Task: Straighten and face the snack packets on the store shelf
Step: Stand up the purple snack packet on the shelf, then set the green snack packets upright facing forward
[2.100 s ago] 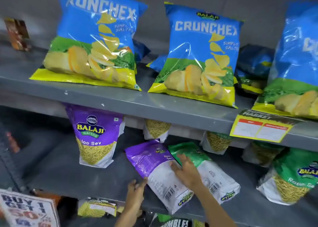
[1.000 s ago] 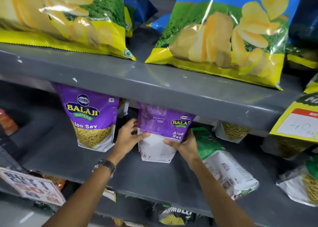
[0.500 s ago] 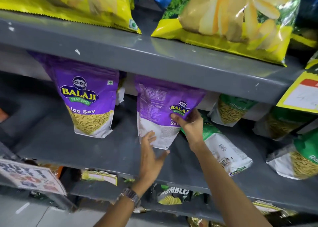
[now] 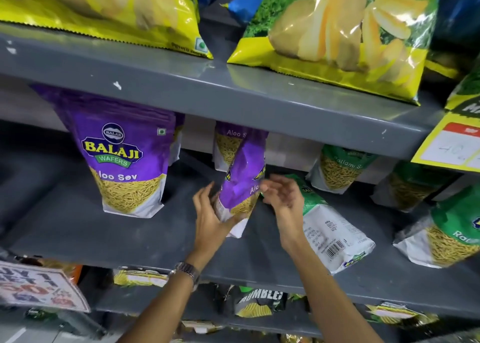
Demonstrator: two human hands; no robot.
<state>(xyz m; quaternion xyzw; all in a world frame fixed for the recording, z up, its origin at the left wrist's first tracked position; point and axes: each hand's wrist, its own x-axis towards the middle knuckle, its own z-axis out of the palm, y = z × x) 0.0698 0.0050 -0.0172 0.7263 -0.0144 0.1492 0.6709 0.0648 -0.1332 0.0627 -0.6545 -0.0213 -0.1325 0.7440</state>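
Note:
A purple Aloo Sev packet (image 4: 242,184) stands twisted edge-on in the middle of the grey middle shelf (image 4: 104,233). My left hand (image 4: 210,218) cups its lower left side and holds it. My right hand (image 4: 283,197) hovers just right of it, fingers spread, at most brushing its edge. Another purple Aloo Sev packet (image 4: 124,158) stands upright and front-facing at the left. A green and white packet (image 4: 330,225) lies flat on its face to the right of my right hand, barcode up.
Behind stand another Aloo Sev packet (image 4: 228,145) and green Ratlami Sev packets (image 4: 340,168); one more green packet (image 4: 452,233) leans at far right. The upper shelf (image 4: 233,93) holds large chip bags (image 4: 337,31). A yellow price tag (image 4: 452,142) hangs right; an offer sign (image 4: 39,288) sits lower left.
The purple packet has been turned from back-facing to edge-on, its front coming round. My left hand moved up onto its lower side; my right hand came off its front and opened.

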